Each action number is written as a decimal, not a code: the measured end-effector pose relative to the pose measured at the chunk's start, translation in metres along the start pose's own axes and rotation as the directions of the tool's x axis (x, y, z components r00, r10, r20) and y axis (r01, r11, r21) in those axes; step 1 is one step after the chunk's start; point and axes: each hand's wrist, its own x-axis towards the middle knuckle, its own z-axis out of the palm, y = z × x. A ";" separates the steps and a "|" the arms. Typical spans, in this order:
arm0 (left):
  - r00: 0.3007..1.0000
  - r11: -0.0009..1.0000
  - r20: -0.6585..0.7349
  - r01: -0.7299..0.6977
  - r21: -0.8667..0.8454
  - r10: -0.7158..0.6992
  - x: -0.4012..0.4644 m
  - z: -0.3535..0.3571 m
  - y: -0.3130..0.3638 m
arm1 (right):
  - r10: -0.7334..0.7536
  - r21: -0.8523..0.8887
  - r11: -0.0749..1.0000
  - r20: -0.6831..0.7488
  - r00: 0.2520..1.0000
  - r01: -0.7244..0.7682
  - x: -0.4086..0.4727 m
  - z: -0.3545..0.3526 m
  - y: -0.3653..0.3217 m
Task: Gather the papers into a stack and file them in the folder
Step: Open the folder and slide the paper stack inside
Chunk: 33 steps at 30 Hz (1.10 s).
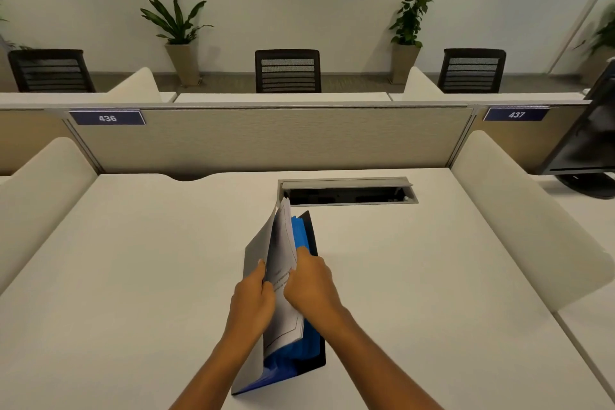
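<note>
A folder [314, 348] with a dark back cover and blue inner pockets lies partly open in the middle of the white desk [133, 276]. Its grey front cover [258, 245] is raised on edge, and my left hand [254, 291] grips it. A stack of white printed papers [283, 243] stands tilted between the raised cover and the blue pockets. My right hand [311, 280] grips the papers from the right side. Both hands touch near the papers' middle, and their lower edge sits inside the folder.
An open cable tray [347, 191] is set into the desk just beyond the folder. Beige partitions [266, 140] and curved white side dividers [519, 203] bound the desk. A dark monitor [589, 143] stands at the right edge. Chairs and potted plants are beyond the partition.
</note>
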 end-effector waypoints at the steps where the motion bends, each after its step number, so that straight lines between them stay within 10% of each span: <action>1: 1.000 1.000 -0.004 0.002 0.000 -0.002 0.000 0.001 0.000 | -0.001 0.004 1.000 -0.005 1.000 0.001 -0.001 0.005 0.001; 17: 1.000 1.000 -0.005 -0.026 -0.002 0.026 -0.001 0.010 -0.002 | -0.018 -0.008 1.000 0.182 0.983 0.020 -0.001 0.022 0.012; 33: 0.999 0.994 0.033 -0.043 0.098 0.040 -0.009 0.068 -0.009 | 0.005 -0.330 0.942 -0.153 0.988 -0.056 0.002 0.028 0.118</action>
